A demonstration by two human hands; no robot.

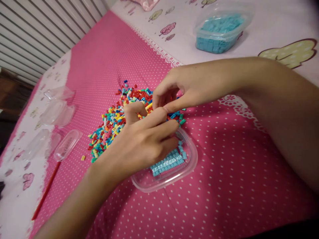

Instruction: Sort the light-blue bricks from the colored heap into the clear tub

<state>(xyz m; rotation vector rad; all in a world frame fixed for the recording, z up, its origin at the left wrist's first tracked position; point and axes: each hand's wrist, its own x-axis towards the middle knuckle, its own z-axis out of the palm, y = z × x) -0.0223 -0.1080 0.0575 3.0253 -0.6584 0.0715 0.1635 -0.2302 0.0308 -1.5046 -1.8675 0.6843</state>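
Note:
A heap of tiny mixed-colour building bricks (109, 127) lies on pink dotted cloth. My left hand (147, 141) is curled over a shallow clear plastic tray (192, 162), fingers bent inward. Light-blue bricks (169, 162) stand in tidy rows inside that tray, partly covered by the hand. From the right comes my right hand (181, 89), its thumb and fingers pinched together against my left fingertips, just above the heap's near edge. Whatever sits between the fingers of either hand is hidden or too small to name.
A clear tub (219, 35) full of blue bricks stands at the upper right. Several clear plastic containers (53, 111) lie on the left, with a clear scoop-like piece (67, 144) beside a red stick (46, 191). One yellow brick (83, 158) lies apart from the heap.

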